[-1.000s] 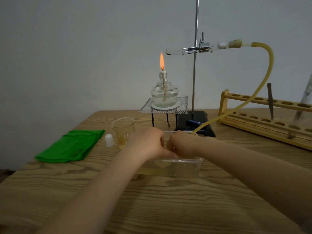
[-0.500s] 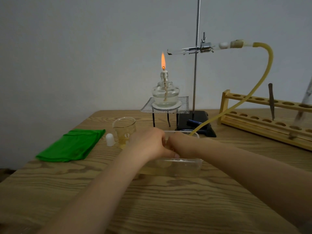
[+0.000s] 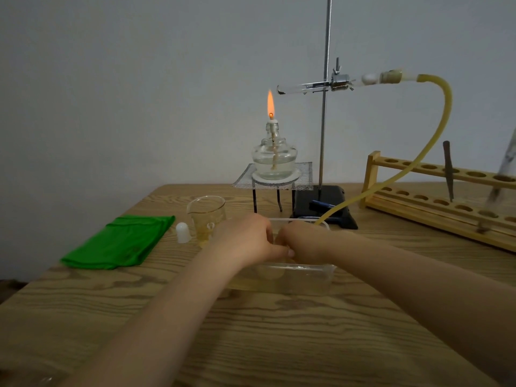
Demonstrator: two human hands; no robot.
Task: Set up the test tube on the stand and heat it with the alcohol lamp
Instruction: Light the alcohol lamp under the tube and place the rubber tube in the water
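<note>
A glass test tube (image 3: 301, 87) lies nearly level in the clamp (image 3: 339, 81) on the stand's rod (image 3: 325, 121). Its closed end is up and to the right of the flame (image 3: 270, 104). The lit alcohol lamp (image 3: 273, 160) sits on a wire mesh tripod (image 3: 304, 177). A yellow hose (image 3: 444, 113) runs from the tube's stopper down to a clear plastic tub (image 3: 307, 277) holding liquid. My left hand (image 3: 243, 241) and my right hand (image 3: 304, 241) meet over the tub with fingers curled downward. What they hold is hidden.
A glass beaker (image 3: 206, 216) and the lamp's white cap (image 3: 183, 233) stand left of the tub. Further left lies a folded green cloth (image 3: 122, 241). A wooden test tube rack (image 3: 435, 202) occupies the right side, behind my right forearm.
</note>
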